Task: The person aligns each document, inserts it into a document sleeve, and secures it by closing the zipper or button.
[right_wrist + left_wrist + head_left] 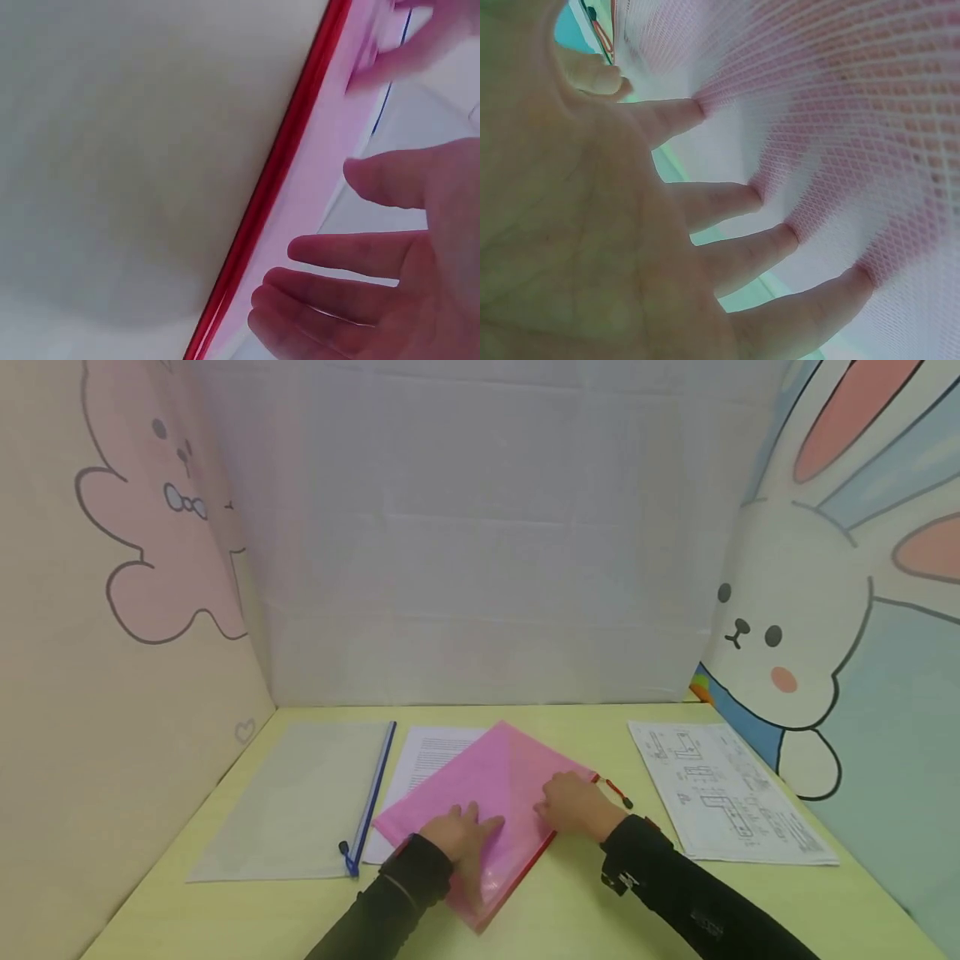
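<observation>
A pink mesh zipper pouch (pixel 465 777) lies slanted in the middle of the table, its red zipper edge (pixel 534 862) toward the person. My left hand (pixel 459 845) rests on the lower left of the pouch with fingers spread. In the left wrist view its fingertips (pixel 784 236) press against the mesh (pixel 840 97). Over the right part of the pouch, near the zipper, is my right hand (pixel 576 803). The right wrist view shows its fingers (pixel 337 255) loosely bent and the thumb apart, nothing between them. A red zipper pull cord (pixel 617 792) sticks out at the right corner.
Printed sheets (pixel 435 756) lie partly under the pink pouch. To the left is a clear whitish pouch (pixel 292 802) with a blue zipper (pixel 378 785). Sheets with line drawings (pixel 720 793) lie on the right. A white sheet (pixel 487 535) hangs behind the table (pixel 600 902).
</observation>
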The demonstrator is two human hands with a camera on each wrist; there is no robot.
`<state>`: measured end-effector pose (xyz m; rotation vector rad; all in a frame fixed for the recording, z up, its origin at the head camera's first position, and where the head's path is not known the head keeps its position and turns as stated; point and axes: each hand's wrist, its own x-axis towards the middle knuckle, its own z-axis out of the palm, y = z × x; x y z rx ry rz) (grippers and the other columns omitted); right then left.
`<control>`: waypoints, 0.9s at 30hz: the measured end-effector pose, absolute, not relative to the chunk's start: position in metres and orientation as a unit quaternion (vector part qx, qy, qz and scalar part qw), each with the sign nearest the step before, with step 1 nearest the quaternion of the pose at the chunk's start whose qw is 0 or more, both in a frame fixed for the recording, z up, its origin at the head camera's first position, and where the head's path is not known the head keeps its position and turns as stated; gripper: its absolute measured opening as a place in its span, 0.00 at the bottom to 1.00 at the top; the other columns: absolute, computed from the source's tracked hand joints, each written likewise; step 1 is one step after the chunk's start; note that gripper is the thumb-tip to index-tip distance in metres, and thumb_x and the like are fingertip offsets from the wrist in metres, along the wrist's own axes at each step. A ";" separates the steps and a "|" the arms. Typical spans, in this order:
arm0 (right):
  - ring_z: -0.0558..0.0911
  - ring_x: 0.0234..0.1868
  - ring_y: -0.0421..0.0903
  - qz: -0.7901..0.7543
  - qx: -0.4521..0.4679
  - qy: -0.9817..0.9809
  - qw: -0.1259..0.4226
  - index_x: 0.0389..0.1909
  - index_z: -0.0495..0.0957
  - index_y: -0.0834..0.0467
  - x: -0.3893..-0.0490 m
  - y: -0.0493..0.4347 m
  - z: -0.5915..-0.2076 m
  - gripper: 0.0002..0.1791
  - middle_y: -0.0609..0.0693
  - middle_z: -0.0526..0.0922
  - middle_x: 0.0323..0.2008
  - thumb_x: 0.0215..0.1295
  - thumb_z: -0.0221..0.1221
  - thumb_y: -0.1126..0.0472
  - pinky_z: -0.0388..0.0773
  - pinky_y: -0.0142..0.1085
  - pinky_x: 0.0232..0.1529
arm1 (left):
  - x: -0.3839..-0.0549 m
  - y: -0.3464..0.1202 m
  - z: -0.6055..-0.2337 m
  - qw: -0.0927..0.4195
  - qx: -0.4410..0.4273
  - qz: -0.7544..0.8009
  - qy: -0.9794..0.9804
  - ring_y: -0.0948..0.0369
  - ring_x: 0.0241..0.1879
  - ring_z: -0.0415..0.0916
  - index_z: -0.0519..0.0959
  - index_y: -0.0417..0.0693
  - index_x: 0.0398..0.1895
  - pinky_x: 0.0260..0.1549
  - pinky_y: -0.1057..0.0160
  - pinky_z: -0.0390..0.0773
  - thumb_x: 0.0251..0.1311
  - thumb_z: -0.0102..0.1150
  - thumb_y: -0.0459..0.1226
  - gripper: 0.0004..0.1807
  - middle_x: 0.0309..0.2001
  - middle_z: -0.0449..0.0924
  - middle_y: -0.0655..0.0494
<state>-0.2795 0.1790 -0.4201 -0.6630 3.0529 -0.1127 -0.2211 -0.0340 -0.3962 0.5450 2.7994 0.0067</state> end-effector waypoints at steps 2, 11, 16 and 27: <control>0.70 0.31 0.48 -0.011 -0.233 0.972 0.012 0.27 0.78 0.60 -0.268 0.167 -0.421 0.17 0.50 0.71 0.25 0.72 0.60 0.53 0.71 0.43 0.40 | -0.221 -0.034 -0.397 0.143 0.189 0.001 0.971 0.43 0.71 0.62 0.64 0.66 0.77 0.52 0.43 0.80 0.20 0.89 0.54 0.68 0.76 0.60 0.44; 0.78 0.51 0.57 0.001 -0.232 0.971 0.049 0.51 0.80 0.70 -0.228 0.133 -0.424 0.37 0.62 0.80 0.48 0.67 0.61 0.37 0.81 0.50 0.50 | -0.220 -0.034 -0.396 0.149 0.195 -0.001 0.969 0.43 0.73 0.60 0.64 0.61 0.78 0.56 0.43 0.77 0.23 0.88 0.55 0.68 0.76 0.59 0.43; 0.78 0.57 0.63 -0.003 -0.238 0.971 0.035 0.59 0.75 0.75 -0.218 0.127 -0.425 0.53 0.69 0.78 0.56 0.60 0.60 0.27 0.80 0.53 0.53 | -0.221 -0.034 -0.395 0.150 0.199 -0.016 0.968 0.44 0.73 0.60 0.63 0.58 0.78 0.58 0.42 0.76 0.24 0.87 0.58 0.69 0.76 0.59 0.43; 0.79 0.52 0.59 0.016 -0.236 0.971 0.036 0.60 0.76 0.72 -0.224 0.131 -0.428 0.57 0.66 0.80 0.53 0.56 0.58 0.21 0.81 0.52 0.50 | -0.224 -0.040 -0.401 0.142 0.210 -0.003 0.967 0.44 0.73 0.61 0.64 0.57 0.77 0.60 0.40 0.74 0.26 0.83 0.62 0.67 0.76 0.60 0.44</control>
